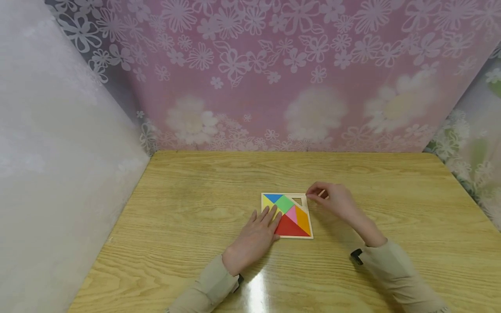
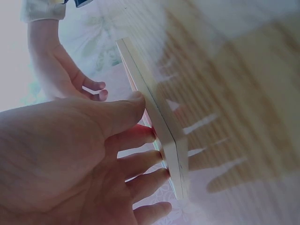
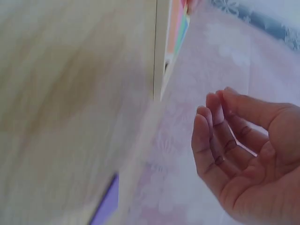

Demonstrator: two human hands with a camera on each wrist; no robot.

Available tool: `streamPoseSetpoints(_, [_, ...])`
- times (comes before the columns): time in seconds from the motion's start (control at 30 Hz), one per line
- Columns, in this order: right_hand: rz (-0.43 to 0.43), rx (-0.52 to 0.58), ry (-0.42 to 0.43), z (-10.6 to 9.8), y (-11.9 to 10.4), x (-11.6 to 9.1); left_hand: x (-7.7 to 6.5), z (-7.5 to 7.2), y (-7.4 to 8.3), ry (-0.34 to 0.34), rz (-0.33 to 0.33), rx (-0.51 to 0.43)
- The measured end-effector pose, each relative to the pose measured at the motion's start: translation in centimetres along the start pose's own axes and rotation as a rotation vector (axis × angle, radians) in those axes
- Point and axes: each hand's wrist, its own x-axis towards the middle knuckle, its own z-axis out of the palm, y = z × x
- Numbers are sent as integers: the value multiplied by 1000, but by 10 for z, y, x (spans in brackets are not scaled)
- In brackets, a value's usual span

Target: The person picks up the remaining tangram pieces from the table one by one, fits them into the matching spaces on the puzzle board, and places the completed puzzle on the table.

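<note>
A square tangram puzzle [image 1: 290,228] in a pale wooden tray [image 1: 311,225] lies on the table. Red, orange, pink, green, blue and yellow pieces show in it. Its upper right corner is bare wood with a triangular cutout. My left hand [image 1: 256,237] rests on the tray's left side, fingers spread over the pieces, thumb at the edge in the left wrist view. At the upper right corner hovers my right hand [image 1: 338,200], fingers loosely bent toward the thumb. Nothing shows between its fingertips in the right wrist view. A purple piece [image 3: 106,201] lies beyond it, hidden in the head view.
The wood-grain table [image 1: 188,243] extends around the tray on all sides. A pink floral covering [image 1: 250,87] hangs behind its far edge. A pale wall covering [image 1: 58,165] stands along the left, and another floral one [image 1: 477,161] along the right.
</note>
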Motion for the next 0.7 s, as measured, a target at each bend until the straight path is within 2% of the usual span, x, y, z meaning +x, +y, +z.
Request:
streamPoseSetpoints(0.3, [-100, -42, -47, -30, 36, -10, 0, 0, 0, -17, -6, -19])
streamPoseSetpoints(0.57, [-208, -257, -91, -39, 69, -20, 0, -1, 0, -19, -7, -21])
streamPoseSetpoints(0.7, [-254, -319, -98, -41, 77, -24, 0, -1, 0, -14, -5, -21])
